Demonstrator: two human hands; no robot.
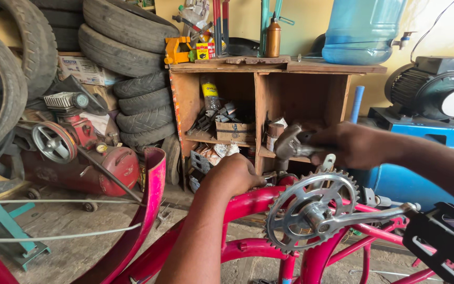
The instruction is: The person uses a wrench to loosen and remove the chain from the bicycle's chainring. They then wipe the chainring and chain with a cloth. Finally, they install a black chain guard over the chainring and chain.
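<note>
A red bicycle frame lies upside down in front of me, with a silver toothed chainring and a crank arm ending in a black pedal. My left hand grips the red frame tube just left of the chainring. My right hand holds a grey adjustable wrench above the chainring, its jaw pointing left. A red mudguard curves down at the left.
A wooden shelf with boxes and parts stands behind. Stacked tyres lean at the back left beside a red air compressor. A blue water jug sits on the shelf; a blue machine with a motor is at right.
</note>
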